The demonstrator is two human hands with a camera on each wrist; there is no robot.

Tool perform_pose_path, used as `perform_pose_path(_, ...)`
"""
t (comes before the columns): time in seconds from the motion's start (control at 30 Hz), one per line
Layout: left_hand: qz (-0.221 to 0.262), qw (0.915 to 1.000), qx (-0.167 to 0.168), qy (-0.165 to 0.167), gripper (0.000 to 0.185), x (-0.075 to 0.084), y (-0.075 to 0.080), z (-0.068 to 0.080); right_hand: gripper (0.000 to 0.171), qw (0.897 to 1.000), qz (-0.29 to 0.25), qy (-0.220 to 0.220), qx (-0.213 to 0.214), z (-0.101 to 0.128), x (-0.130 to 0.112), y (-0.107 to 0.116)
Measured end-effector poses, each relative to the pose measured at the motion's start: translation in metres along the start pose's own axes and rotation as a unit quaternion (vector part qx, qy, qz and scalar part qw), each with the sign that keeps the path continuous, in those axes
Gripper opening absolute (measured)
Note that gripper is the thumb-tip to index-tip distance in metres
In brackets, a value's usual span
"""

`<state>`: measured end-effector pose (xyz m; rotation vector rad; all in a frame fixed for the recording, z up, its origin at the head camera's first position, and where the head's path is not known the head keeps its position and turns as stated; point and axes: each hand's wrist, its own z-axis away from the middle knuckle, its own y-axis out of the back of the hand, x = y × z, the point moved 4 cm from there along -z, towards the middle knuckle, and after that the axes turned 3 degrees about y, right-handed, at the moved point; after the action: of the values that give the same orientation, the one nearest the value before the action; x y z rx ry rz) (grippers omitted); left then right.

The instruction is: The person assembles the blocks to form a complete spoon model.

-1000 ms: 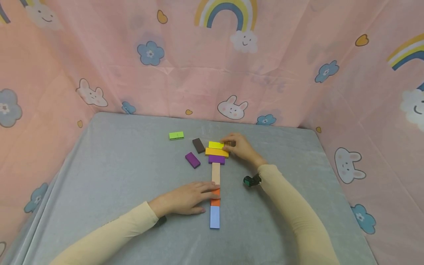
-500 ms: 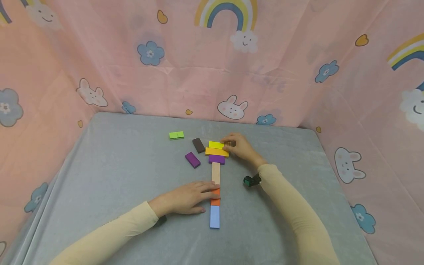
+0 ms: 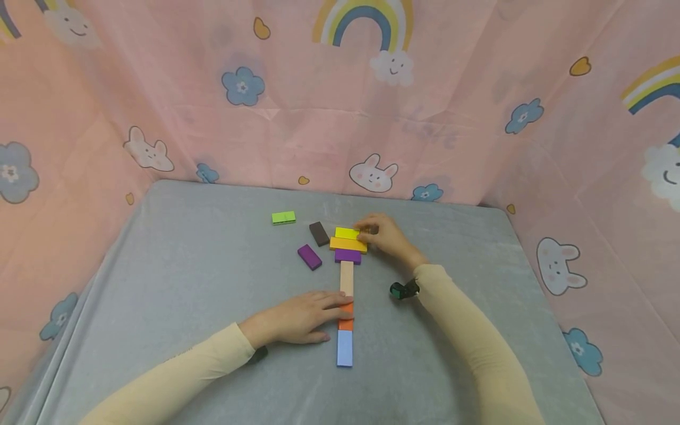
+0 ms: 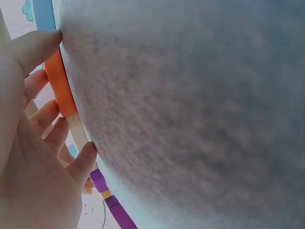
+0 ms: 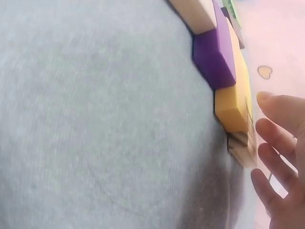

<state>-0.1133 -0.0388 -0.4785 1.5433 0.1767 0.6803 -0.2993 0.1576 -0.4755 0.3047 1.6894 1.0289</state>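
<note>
A row of flat blocks runs away from me on the grey table [image 3: 186,277]: light blue [image 3: 344,348], orange [image 3: 346,323], natural wood [image 3: 346,277], then a purple block [image 3: 347,256], an orange-yellow block [image 3: 347,244] and a bright yellow block [image 3: 346,233] lying crosswise. My left hand [image 3: 332,311] rests flat over the orange block [image 4: 59,86], thumb on one side and fingers on the other. My right hand [image 3: 364,231] pinches a small brown wooden block [image 5: 240,148] at the right end of the yellow blocks.
A loose purple block [image 3: 309,257], a dark brown block [image 3: 319,234] and a green block [image 3: 284,218] lie left of the row. Pink patterned cloth walls [image 3: 340,118] close in the table at the back and both sides.
</note>
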Motion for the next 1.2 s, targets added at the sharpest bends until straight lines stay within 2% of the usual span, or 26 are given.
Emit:
perform_pose_path(0.2, -0.004, 1.0000, 0.003, 0.001, 0.059, -0.001, -0.002, 0.000, 0.031, 1.000, 0.017, -0.003, 0.007, -0.003, -0.012, -0.003)
perform_pose_path(0.6, -0.013, 0.9998, 0.017, -0.006, 0.058, -0.001, -0.002, 0.000, 0.047, 0.999, 0.028, 0.020, -0.006, -0.022, -0.045, -0.035)
perform_pose_path(1.2, -0.011, 0.9995, 0.026, -0.012, 0.056, 0.000, -0.001, 0.001, 0.048, 0.996, 0.082, 0.030, 0.000, -0.034, -0.059, -0.055)
